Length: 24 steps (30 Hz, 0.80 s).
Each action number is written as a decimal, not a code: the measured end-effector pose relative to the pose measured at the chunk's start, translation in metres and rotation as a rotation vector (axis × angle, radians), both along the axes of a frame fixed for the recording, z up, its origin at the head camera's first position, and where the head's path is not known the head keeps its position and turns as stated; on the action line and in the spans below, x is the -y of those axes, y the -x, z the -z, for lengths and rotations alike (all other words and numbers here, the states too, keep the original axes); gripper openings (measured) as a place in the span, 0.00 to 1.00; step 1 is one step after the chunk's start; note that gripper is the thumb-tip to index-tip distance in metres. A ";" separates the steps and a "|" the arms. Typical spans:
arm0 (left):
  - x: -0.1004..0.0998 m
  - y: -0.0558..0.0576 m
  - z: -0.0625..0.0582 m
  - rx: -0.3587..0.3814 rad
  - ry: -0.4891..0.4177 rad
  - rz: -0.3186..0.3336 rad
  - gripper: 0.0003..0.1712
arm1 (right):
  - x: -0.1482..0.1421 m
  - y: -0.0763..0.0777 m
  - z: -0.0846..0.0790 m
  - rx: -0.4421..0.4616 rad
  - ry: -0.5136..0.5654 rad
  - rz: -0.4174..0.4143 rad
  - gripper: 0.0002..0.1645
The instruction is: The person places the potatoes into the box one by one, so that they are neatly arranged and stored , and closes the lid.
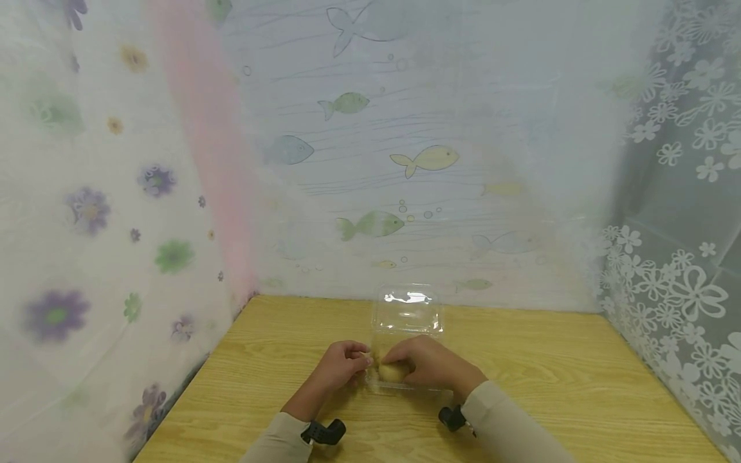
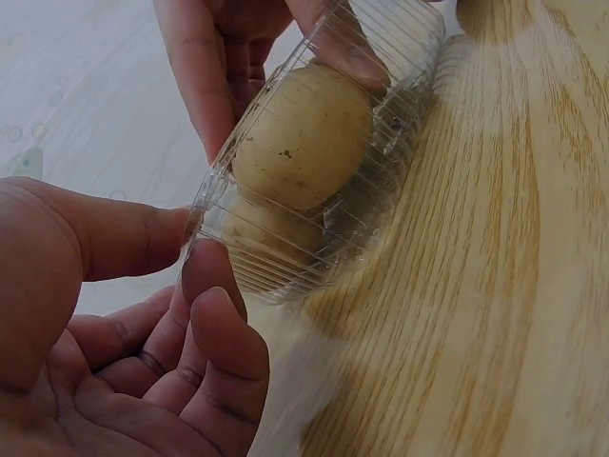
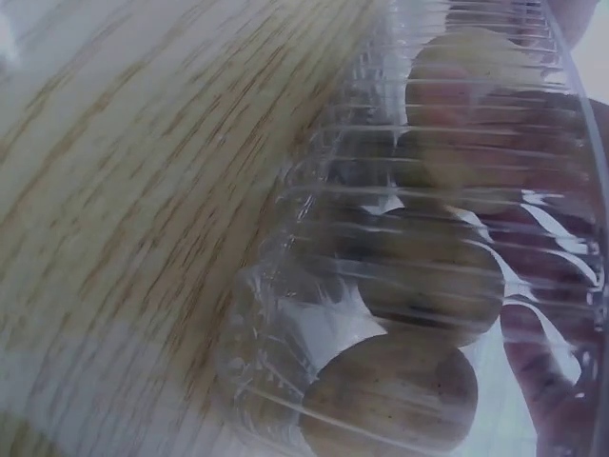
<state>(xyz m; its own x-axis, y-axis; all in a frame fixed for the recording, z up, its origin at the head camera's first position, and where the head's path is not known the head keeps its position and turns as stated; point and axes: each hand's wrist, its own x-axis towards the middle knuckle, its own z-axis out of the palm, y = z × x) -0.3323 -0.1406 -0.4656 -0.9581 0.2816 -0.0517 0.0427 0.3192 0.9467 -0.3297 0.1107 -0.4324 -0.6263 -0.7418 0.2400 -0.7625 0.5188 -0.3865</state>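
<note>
A clear plastic clamshell container (image 1: 407, 315) stands on the table with its lid raised at the back. Inside its ribbed base lie several pale potatoes (image 3: 390, 400), some of them partly hidden by glare and fingers. My left hand (image 1: 341, 363) pinches the left rim of the container between thumb and fingertips, close up in the left wrist view. Reaching into the base, my right hand (image 1: 428, 361) grips a larger potato (image 2: 303, 138), thumb on one side and fingers on the other. Under that one sits a smaller potato (image 2: 271, 238).
The wood-grain table (image 1: 278, 328) extends around the container. Behind it hangs a translucent curtain printed with fish (image 1: 379, 224); flower-printed sheets (image 1: 89, 212) close off both sides. A black wrist camera (image 1: 327, 432) sits on each wrist.
</note>
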 end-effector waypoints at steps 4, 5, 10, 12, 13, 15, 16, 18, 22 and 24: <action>-0.001 0.000 0.000 0.007 -0.008 0.002 0.21 | 0.000 0.002 0.002 -0.002 -0.003 0.005 0.29; -0.001 0.000 0.000 0.006 -0.009 0.002 0.21 | 0.000 0.002 0.003 -0.002 0.000 0.004 0.29; -0.002 -0.001 -0.001 -0.002 -0.013 0.004 0.21 | 0.000 0.005 0.005 -0.031 0.011 -0.024 0.25; -0.002 -0.001 -0.001 0.000 -0.015 0.003 0.22 | -0.001 0.005 0.006 -0.033 0.010 -0.030 0.24; -0.002 -0.001 -0.001 0.006 -0.018 0.001 0.22 | -0.001 0.006 0.007 -0.030 0.008 -0.027 0.23; -0.002 -0.002 -0.002 0.007 -0.021 0.001 0.22 | -0.001 0.006 0.008 -0.029 0.002 -0.020 0.23; -0.002 -0.002 -0.002 0.006 -0.023 0.000 0.22 | -0.001 0.006 0.008 -0.032 0.002 -0.017 0.23; -0.003 -0.003 -0.002 0.005 -0.028 -0.002 0.22 | -0.001 0.006 0.009 -0.056 -0.007 -0.007 0.24; -0.004 -0.001 0.001 -0.006 -0.028 -0.008 0.22 | -0.002 0.004 0.010 -0.137 -0.054 0.082 0.25; -0.004 -0.001 0.002 -0.009 -0.029 -0.007 0.22 | -0.003 0.003 0.009 -0.161 -0.066 0.127 0.25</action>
<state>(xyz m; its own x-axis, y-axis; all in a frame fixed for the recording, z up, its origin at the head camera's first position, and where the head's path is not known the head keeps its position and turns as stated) -0.3309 -0.1370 -0.4671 -0.9606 0.2759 -0.0349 0.0491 0.2918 0.9552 -0.3326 0.1133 -0.4415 -0.6735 -0.6763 0.2982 -0.7383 0.6350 -0.2274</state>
